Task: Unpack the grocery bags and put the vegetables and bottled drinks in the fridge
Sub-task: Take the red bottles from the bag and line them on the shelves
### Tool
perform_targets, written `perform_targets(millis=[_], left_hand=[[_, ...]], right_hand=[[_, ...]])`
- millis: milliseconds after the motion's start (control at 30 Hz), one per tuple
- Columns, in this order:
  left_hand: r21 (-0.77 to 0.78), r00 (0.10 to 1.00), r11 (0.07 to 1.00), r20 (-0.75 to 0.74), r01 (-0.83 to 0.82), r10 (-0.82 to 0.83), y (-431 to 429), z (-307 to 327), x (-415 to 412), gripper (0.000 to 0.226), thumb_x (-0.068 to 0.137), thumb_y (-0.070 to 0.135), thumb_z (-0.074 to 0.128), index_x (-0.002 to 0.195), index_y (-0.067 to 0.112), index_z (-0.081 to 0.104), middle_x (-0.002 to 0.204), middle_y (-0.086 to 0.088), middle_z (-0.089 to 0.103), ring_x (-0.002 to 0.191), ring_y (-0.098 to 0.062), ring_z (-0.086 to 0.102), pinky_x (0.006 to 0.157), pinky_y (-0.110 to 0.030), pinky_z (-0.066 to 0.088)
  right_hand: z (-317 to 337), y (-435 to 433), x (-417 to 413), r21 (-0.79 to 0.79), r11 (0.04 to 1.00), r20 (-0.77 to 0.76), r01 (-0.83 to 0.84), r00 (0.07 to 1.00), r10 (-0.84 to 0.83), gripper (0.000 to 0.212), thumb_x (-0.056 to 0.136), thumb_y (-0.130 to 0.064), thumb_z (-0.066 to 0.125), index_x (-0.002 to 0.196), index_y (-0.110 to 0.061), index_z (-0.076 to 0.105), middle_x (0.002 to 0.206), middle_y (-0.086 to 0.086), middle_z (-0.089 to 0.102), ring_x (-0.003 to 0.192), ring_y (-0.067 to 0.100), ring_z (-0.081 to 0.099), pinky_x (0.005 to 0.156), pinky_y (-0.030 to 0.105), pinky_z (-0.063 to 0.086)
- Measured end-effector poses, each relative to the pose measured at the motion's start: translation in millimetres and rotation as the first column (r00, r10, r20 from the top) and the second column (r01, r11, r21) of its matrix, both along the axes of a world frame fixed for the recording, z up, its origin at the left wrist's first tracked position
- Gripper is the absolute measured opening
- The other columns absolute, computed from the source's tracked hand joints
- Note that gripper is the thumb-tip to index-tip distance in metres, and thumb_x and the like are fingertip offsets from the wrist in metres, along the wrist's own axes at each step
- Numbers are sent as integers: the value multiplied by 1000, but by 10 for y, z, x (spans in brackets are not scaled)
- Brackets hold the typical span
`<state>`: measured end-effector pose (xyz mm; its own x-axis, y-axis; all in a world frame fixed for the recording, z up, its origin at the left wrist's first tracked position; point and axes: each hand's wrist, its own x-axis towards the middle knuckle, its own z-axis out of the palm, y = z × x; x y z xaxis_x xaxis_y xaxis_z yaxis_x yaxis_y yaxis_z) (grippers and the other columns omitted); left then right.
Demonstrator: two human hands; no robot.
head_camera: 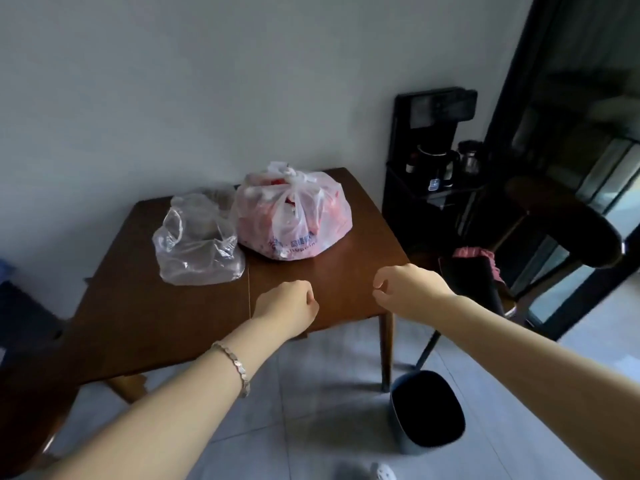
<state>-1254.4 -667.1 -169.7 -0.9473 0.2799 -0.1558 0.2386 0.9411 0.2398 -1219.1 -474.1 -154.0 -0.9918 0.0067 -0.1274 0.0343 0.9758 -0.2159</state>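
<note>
While both sit on the brown table (pixel 138 323), the crumpled clear bag (pixel 197 247) lies just left of the knotted white bag (pixel 294 216), which shows red contents and blue print. Nearer, the left hand (pixel 287 310) and right hand (pixel 405 285) hover with fingers curled, holding nothing.

Glossy brown wood table (pixel 311 292); crinkled clear plastic bag (pixel 197 247); metal bracelet (pixel 233 367).
</note>
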Motion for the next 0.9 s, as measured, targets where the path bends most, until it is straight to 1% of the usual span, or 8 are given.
perform_targets(millis=[100, 267, 467, 533, 633, 733, 800, 900], left_hand=[[52, 999, 998, -4, -42, 42, -89, -93, -550, 18, 91, 27, 44, 98, 24, 60, 98, 5, 66, 94, -21, 62, 80, -31, 47], [100, 988, 985, -50, -144, 149, -119, -229, -1564, 17, 91, 27, 44, 96, 21, 60, 91, 1, 67, 88, -23, 63, 72, -30, 46], [183, 967, 950, 31, -254, 252, -132, -283, -2582, 14, 91, 23, 43, 92, 17, 56, 89, 1, 62, 87, -25, 61, 72, -31, 44], [214, 954, 930, 53, -299, 295, -165, -350, -2840, 12, 90, 19, 44, 87, 17, 54, 95, -2, 64, 93, -26, 61, 77, -31, 45], [272, 947, 907, 84, -322, 311, -216, -446, -3129, 21, 91, 19, 45, 103, 16, 61, 107, -1, 63, 102, -21, 59, 87, -30, 46], [335, 960, 900, 69, -279, 272, -259, -521, -3464, 24, 91, 16, 46, 109, 13, 62, 108, -2, 63, 103, -21, 59, 89, -32, 46], [381, 977, 901, 40, -207, 207, -253, -527, -3669, 25, 92, 16, 46, 112, 13, 59, 108, -3, 62, 103, -21, 59, 88, -33, 47], [444, 989, 893, -82, -73, 122, -185, -516, -3957, 32, 96, 19, 45, 126, 17, 54, 119, 2, 61, 110, -15, 57, 90, -27, 46]], right_hand=[[-118, -48, -673, -8, 1000, -24, -17, 1000, 17, 28, 93, -37, 46, 115, -27, 59, 109, -3, 64, 97, 21, 61, 81, 33, 50], [-389, -75, -1889, -26, 998, -25, -53, 998, 52, 27, 93, -35, 43, 113, -25, 59, 106, -3, 65, 92, 20, 62, 73, 30, 49], [-495, -236, -3170, -93, 994, -27, -62, 998, 60, 27, 95, -31, 44, 117, -23, 58, 109, -1, 66, 87, 19, 62, 69, 26, 47], [-541, -330, -3554, -191, 981, -59, -25, 998, 14, 25, 94, -28, 46, 113, -21, 61, 109, 0, 66, 89, 19, 64, 72, 27, 52], [-596, -441, -3967, -268, 963, -135, -29, 991, -8, 31, 93, -26, 53, 122, -17, 60, 127, 2, 57, 109, 19, 58, 88, 30, 50], [-662, -539, -4341, -235, 972, -167, -10, 986, -30, 44, 95, -32, 51, 135, -15, 48, 141, 3, 42, 128, 20, 42, 98, 32, 43], [-727, -588, -4549, -252, 966, -109, 58, 990, -88, 50, 97, -38, 45, 141, -14, 38, 146, 6, 37, 133, 24, 35, 103, 36, 39], [-855, -610, -4816, -378, 902, 36, 208, 977, -210, 45, 95, -37, 48, 132, -11, 48, 132, 12, 50, 123, 28, 44, 98, 36, 38]])
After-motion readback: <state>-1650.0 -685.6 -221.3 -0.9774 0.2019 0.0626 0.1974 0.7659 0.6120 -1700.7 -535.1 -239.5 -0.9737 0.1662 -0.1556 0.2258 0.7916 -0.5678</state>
